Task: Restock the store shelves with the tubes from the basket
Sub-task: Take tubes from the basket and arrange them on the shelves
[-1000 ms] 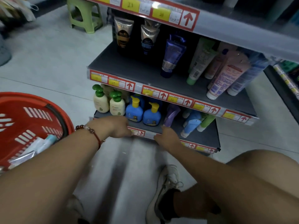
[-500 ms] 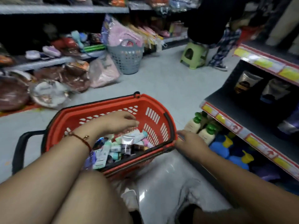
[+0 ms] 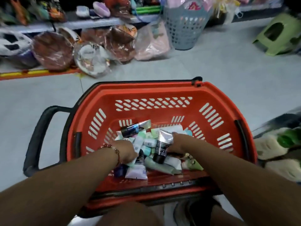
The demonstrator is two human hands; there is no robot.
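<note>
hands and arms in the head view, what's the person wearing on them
Both arms are bare, with no sleeves in view and no gloves on the hands. The left hand has a thin red cord bracelet with round reddish-brown beads at the wrist. The right hand shows no bracelet or watch.

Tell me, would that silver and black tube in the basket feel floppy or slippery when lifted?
The silver and black tube, held by the right hand, looks probably soft-walled: its crimped silver end is flat. Its glossy skin may be a little slippery. Small among the piled tubes in the red basket, it is likely light.
</note>
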